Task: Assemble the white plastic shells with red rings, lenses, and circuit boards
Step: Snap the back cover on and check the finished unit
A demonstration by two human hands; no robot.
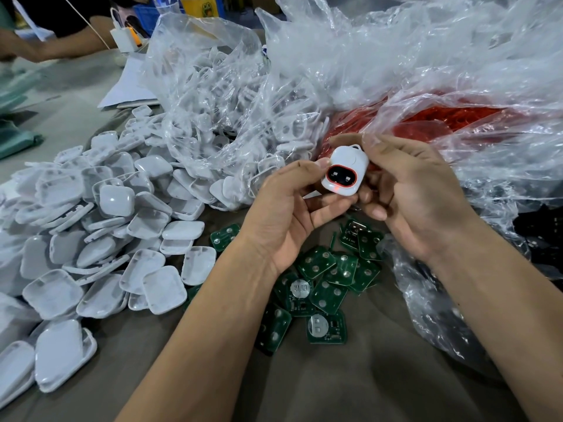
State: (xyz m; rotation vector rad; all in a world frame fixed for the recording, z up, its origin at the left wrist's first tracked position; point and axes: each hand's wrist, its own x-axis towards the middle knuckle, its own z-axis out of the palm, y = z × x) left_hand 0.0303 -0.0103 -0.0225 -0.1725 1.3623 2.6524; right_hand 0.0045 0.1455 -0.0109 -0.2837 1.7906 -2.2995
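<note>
Both my hands hold one white plastic shell [345,170] above the table. A red ring and a dark lens show in its front window. My left hand [286,214] grips the shell from the left and below, thumb on its edge. My right hand [411,193] pinches it from the right and top. Green circuit boards [323,287] lie in a loose heap on the table under my hands. Red rings [441,120] fill a clear bag behind the shell. Loose white shell halves [100,239] are piled at the left.
A clear bag of white shells [225,111] stands behind the pile. Crumpled clear plastic [457,56] covers the right and back. A bag of dark parts [536,239] lies at the right edge. Another person's arm [51,47] rests at the far left, next to a charger [125,39].
</note>
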